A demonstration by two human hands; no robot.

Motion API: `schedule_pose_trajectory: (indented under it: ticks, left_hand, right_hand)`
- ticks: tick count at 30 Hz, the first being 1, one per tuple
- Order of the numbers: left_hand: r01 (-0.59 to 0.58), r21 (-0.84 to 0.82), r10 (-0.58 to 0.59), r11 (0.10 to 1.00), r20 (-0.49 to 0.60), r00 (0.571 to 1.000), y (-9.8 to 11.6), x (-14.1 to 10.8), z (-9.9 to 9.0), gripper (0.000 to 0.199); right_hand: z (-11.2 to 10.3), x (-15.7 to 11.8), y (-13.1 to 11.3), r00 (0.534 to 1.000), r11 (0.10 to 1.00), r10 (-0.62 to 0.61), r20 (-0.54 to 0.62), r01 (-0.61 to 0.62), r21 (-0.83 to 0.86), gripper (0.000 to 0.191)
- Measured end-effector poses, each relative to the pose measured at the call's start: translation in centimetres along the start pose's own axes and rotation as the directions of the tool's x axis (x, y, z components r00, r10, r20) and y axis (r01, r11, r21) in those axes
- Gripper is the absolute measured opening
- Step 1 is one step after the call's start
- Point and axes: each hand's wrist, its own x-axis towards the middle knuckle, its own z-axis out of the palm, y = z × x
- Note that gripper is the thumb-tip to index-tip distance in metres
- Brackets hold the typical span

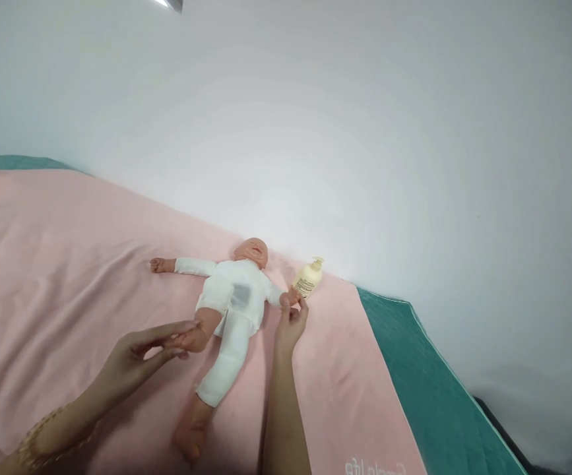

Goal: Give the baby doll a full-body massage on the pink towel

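Note:
A baby doll [239, 290] with a white cloth body lies on its back on a pink blanket [92, 264], its head toward the wall. My left hand [142, 353] has its fingers closed on the foot of the doll's bent leg, at the left. The other leg stretches down toward the front. With thumb and fingers, my right hand [291, 320] pinches the doll's hand on the right side. Just behind that hand stands a pale yellow pump bottle [308, 277]. The doll's other arm reaches out to the left, untouched.
Green fabric [414, 349] shows beyond the blanket's right edge, and more of it [13, 162] at the far left. A plain pale wall [286, 119] rises behind the bed. White lettering is on the blanket at the bottom right.

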Motion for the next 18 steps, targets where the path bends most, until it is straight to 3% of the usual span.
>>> schedule_pose_trajectory:
  ticks: [3, 6, 11, 18]
  left_hand:
    - [0.023, 0.015, -0.023, 1.0, 0.029, 0.999, -1.3, -2.8, -1.1, 0.03]
    - [0.034, -0.004, -0.033, 0.999, 0.111, 0.993, -2.3, -5.5, -1.6, 0.025]
    - [-0.028, 0.036, 0.019, 0.999, 0.238, 0.971, -3.0, -7.8, -1.8, 0.022]
    - [-0.144, 0.159, 0.086, 0.977, 0.321, 0.943, -4.1, -8.2, -2.2, 0.028]
  right_hand:
    - [-1.1, 1.4, 0.6, 0.973, 0.985, 0.152, -0.175, -0.134, 0.109, 0.05]
    - [-2.0, 2.3, 1.8, 0.957, 0.965, 0.218, -0.192, -0.181, 0.192, 0.04]
    - [-2.6, 1.9, 2.5, 0.964, 0.964, 0.208, -0.164, -0.174, 0.2, 0.03]
    - [-3.1, -0.5, 0.2, 0.961, 0.973, 0.176, -0.214, -0.137, 0.183, 0.027]
